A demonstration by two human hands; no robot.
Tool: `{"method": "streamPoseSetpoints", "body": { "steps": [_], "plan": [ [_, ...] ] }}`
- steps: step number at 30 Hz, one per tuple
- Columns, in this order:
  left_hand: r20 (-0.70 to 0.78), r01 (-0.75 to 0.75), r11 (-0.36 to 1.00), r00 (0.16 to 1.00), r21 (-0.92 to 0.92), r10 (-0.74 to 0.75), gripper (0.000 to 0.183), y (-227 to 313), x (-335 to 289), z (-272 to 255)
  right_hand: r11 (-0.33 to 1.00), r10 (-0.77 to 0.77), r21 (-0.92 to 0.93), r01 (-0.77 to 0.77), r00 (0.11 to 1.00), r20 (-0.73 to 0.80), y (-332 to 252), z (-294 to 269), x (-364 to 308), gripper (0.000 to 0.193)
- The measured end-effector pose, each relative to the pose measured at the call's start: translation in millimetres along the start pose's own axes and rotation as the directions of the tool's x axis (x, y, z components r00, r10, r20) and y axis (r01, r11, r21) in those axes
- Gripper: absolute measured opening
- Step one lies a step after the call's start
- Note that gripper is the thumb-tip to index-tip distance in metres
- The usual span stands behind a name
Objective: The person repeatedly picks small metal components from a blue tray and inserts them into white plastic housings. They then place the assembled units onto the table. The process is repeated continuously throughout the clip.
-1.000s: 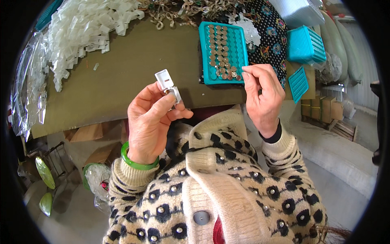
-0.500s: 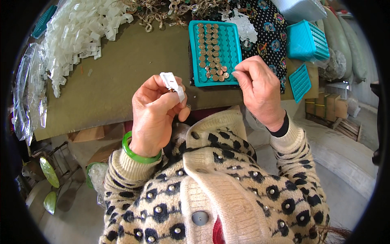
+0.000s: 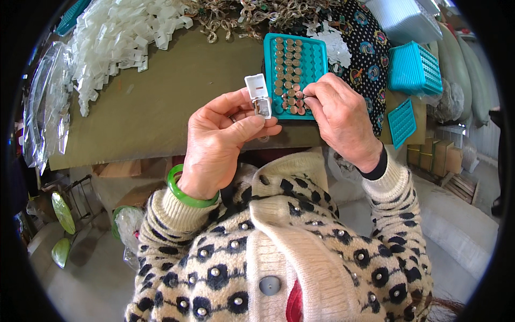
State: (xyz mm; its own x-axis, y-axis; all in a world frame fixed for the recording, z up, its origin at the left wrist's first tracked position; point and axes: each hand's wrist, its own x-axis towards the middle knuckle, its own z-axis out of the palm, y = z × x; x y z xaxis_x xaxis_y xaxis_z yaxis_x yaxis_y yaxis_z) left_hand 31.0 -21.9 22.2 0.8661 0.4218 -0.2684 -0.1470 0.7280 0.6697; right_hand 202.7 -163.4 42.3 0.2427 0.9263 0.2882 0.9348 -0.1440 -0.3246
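My left hand grips a small white plastic case between thumb and fingers. Its hinged lid is up, and a metal-looking part shows in the lower half. The case is held just over the left edge of a teal plastic tray. Round copper-coloured discs fill the tray's left rows, with a looser cluster at its near end. Over the near right part of the tray, my right hand has thumb and forefinger pinched close beside the discs. Whatever lies between those fingertips is hidden.
White plastic cases are heaped at the far left beside a clear plastic bag. Coiled wires lie along the back. White pieces rest by a patterned cloth. Stacked teal trays and a single tray stand right.
My left hand has moved right and up to the tray, turning the case so its inside shows. My right hand stays near the discs, fingertips pinched. The whole view has shifted slightly.
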Motion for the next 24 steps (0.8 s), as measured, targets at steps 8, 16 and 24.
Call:
{"method": "streamPoseSetpoints", "body": {
  "steps": [8, 16, 24],
  "plan": [
    [-0.105, -0.026, 0.987, 0.994, 0.156, 0.043, 0.034, -4.0, 0.1, 2.7, 0.961, -0.011, 0.266, 0.077, 0.970, -0.241, -30.7, -1.0, 6.1, 0.018],
    [-0.093, -0.010, 0.988, 0.995, 0.152, 0.024, 0.031, -4.9, -6.7, 6.8, 0.976, -0.206, 0.016, 0.217, 0.945, -0.254, -46.9, 19.7, 9.2, 0.025],
    [-0.090, 0.016, 0.991, 0.996, 0.133, -0.004, 0.033, -4.4, -10.0, 5.0, 0.967, -0.036, 0.231, 0.106, 0.956, -0.292, -54.3, 14.6, 5.1, 0.022]
  ]
}}
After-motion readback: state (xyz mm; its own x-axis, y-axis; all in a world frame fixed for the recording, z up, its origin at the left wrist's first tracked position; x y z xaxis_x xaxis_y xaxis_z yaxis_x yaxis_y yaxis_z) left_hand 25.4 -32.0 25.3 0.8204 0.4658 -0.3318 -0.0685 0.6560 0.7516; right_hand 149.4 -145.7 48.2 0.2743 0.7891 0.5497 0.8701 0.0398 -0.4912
